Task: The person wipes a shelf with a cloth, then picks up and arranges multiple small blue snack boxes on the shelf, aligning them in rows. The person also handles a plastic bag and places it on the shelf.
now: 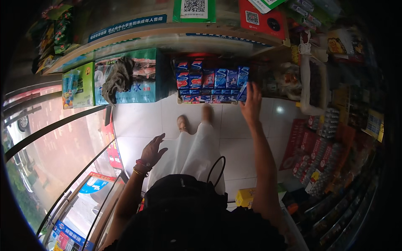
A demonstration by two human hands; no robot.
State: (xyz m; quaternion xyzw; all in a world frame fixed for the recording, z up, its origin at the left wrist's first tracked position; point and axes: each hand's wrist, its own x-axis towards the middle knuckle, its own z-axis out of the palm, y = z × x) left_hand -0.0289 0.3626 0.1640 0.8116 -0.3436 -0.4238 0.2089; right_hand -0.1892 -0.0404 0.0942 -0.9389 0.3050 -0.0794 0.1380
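My right hand reaches forward to the right edge of a display rack. Its fingers and thumb grip a small blue packet, which leans at a tilt against that edge. Rows of blue and red packets fill the rack, each bearing a large printed letter. Nothing is in my left hand, which hangs in the air over the floor beside my white skirt, fingers apart. A red bracelet circles the left wrist.
A counter with payment-code signs runs across the far side. Below it stand a teal carton with a grey cloth and a green carton. Packed goods shelves line the right. Glass panels are at left.
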